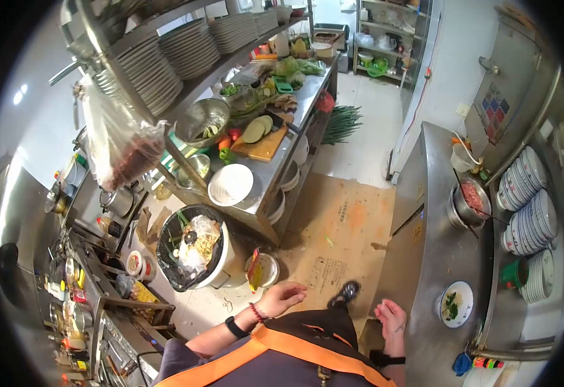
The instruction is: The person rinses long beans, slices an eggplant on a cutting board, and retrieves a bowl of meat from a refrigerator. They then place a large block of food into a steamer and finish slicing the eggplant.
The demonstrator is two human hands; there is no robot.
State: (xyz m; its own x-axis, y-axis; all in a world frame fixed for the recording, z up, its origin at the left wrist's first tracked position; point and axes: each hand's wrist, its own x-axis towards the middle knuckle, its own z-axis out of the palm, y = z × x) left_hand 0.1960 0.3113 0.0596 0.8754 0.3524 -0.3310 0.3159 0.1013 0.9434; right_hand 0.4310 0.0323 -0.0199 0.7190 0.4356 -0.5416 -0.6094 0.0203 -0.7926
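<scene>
My left hand [282,298] hangs in front of my apron [314,326], empty, with its fingers loosely stretched. It wears a red bead bracelet [257,313] and a dark watch [235,327] at the wrist. Over on the other side, my right hand [393,317] is also empty, its fingers slightly curled and apart, near the steel counter's front. On that counter [427,258] stands a white bowl [467,312] with green and pale food inside. Farther back, pink minced meat [472,195] fills a metal pot with chopsticks across it.
A lined waste bin [232,258] full of scraps stands ahead left, beside a small white tub [269,271]. The prep table [256,200] holds a cutting board [264,148] with sliced vegetable and a knife. Cardboard [353,213] covers the aisle floor. Stacked bowls [530,216] line the right shelf.
</scene>
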